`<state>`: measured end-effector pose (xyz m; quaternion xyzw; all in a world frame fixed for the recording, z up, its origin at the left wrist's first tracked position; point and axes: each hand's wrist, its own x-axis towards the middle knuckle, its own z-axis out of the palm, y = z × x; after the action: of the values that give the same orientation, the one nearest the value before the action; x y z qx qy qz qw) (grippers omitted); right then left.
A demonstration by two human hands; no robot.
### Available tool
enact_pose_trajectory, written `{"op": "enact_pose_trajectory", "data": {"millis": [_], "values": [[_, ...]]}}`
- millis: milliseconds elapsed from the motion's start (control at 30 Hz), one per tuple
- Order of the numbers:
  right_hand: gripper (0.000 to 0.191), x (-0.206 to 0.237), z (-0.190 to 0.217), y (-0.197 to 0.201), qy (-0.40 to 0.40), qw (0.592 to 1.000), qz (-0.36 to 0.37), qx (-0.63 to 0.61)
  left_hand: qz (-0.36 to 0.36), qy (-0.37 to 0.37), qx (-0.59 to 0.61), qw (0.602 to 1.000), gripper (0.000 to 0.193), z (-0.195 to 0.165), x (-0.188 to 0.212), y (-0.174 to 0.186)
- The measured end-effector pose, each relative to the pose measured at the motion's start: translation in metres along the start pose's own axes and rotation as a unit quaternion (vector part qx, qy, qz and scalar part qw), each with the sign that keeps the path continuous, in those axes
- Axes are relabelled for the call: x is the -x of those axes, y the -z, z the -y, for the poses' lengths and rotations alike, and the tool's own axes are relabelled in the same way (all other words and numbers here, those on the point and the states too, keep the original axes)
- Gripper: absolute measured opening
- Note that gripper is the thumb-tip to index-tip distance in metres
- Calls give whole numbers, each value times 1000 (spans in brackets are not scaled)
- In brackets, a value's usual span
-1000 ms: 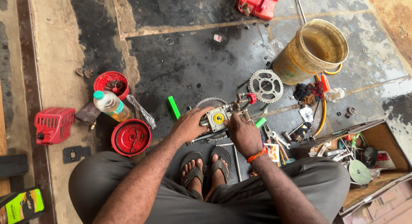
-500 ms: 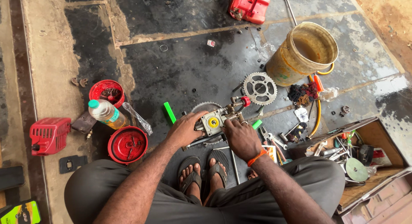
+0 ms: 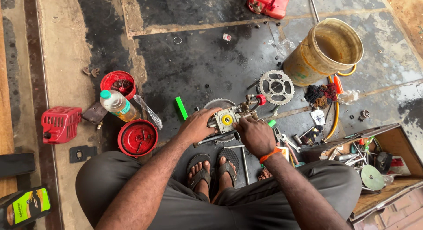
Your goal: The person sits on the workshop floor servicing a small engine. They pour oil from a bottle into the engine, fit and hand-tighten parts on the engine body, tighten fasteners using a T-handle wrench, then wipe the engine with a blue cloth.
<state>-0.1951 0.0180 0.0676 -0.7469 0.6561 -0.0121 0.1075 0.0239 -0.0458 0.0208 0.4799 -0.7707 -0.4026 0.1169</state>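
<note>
I squat over an oily floor with a small metal engine part (image 3: 229, 117) between my hands; it has a yellow round centre and a red cap at its far end. My left hand (image 3: 197, 124) grips its left side. My right hand (image 3: 254, 134), with an orange band at the wrist, holds its right side, fingers pressed near the yellow centre. A toothed sprocket (image 3: 276, 86) lies just beyond it. A green stick (image 3: 181, 108) lies to the left of my left hand.
A yellow bucket (image 3: 325, 50) stands at the far right. Two red bowls (image 3: 137, 137) and a plastic bottle (image 3: 116, 105) sit at the left, with a red engine cover (image 3: 60, 124) further left. An open wooden toolbox (image 3: 376, 164) full of tools is at the right.
The view has shifted slightly. Both hands stay on the engine part, with the right hand's fingers shifting a little on its side.
</note>
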Motion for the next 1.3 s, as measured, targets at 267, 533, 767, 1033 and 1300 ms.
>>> {"op": "enact_pose_trajectory", "data": {"millis": [267,533,767,1033,1300], "values": [[40,0,11,7,-27,997,65,23,-1,5,-6,1000,78,1,0,-2],[37,1,8,0,55,997,-58,-14,-25,-20,1,999,76,6,0,-4],[42,2,4,-7,-28,1000,5,-12,-19,-15,-9,1000,76,5,-1,-2],[43,-2,7,0,-79,992,93,15,1,8,-13,1000,77,4,1,-3],[42,-2,6,-2,-18,998,55,3,10,26,-21,999,76,6,-1,-4]]}}
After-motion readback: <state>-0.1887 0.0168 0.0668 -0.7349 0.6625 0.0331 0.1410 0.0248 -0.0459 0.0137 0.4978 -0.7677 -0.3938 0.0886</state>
